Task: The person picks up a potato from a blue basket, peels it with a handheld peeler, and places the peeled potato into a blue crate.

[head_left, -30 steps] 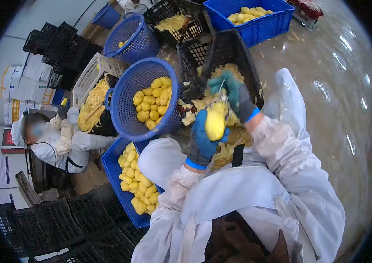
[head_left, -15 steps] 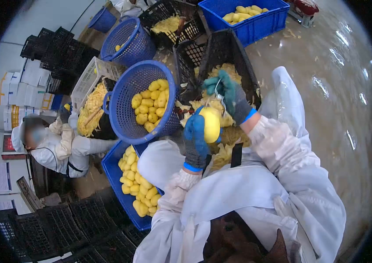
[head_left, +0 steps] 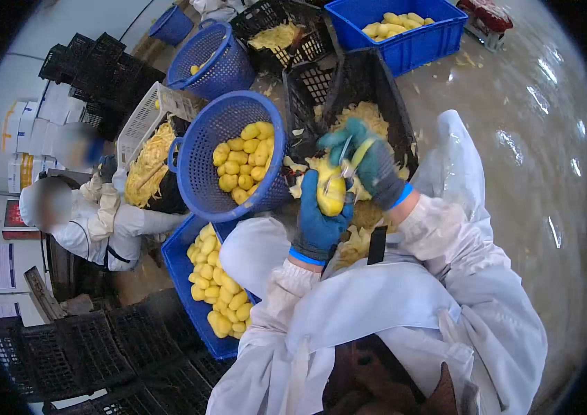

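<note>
My left hand, in a blue-grey glove, is wrapped round a yellow potato above a heap of peelings. My right hand, gloved in green and grey, grips a metal peeler against the potato's upper side. A strip of peel shows at the right fingers. Beneath both hands, the black crate contains pale peelings. Just left of my hands is a blue round basket with several yellow potatoes in it.
By my left knee, a blue bin holds peeled potatoes. Another blue bin with potatoes stands at the far side. A co-worker sits at the left near a white crate. Black crates line the lower left; the floor looks wet.
My right hand has turned and the peeler now lies against the potato, with a peel strip showing. The potato has tilted in my left hand. The whole view has shifted slightly.
</note>
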{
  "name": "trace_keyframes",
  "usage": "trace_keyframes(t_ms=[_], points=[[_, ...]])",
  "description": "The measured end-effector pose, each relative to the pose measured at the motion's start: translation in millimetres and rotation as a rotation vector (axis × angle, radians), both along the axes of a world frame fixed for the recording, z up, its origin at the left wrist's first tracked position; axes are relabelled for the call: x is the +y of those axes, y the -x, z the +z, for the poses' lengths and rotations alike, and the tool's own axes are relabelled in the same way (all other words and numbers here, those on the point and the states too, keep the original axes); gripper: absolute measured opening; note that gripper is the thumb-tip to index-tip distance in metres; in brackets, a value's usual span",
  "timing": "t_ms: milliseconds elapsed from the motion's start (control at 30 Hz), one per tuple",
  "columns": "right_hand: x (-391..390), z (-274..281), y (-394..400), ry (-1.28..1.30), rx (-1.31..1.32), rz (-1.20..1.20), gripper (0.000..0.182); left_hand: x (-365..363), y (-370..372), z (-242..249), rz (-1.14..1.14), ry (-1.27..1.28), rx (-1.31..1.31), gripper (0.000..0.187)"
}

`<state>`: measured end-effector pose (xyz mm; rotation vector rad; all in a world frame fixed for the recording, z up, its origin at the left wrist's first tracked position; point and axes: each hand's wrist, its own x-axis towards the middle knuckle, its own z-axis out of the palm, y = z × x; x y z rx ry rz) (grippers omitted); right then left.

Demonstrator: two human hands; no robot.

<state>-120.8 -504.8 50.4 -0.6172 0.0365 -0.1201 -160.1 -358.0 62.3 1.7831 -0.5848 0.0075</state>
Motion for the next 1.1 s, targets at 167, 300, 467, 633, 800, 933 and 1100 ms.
trace_keyframes(t_ms=[167,300,467,633,800,933,1100], points=[[-43.1,-24.9,-29.4,0.233,0.179,-0.203,0.046,-8.3,6.0,23.6,-0.004,0.267,0.342,0.058],[2.8,-11.3,-4.5,0.374,0.026,-0.013,0.042,-5.4,-6.3,-14.3,0.081,-0.051,-0.126,0.052],[-54.5,-32.1,-37.1,0.342,0.137,-0.329,0.039,6.2,-3.0,-20.6,0.062,-0.025,-0.057,0.058],[3.3,-0.6,-7.9,0.571,-0.001,-0.026,0.038,4.8,-8.9,-21.5,0.048,-0.060,-0.012,0.062],[-58.5,-33.7,-42.6,0.238,0.131,-0.264,0.044,9.6,-5.0,12.0,0.043,0.862,0.901,0.053],[-0.8,5.1,-9.5,0.447,0.096,-0.049,0.044,3.4,-3.2,6.4,-0.128,0.588,0.601,0.058],[-38.0,-29.9,-42.6,0.669,0.011,-0.379,0.043,10.9,4.5,2.2,-0.267,0.890,0.868,0.060]])
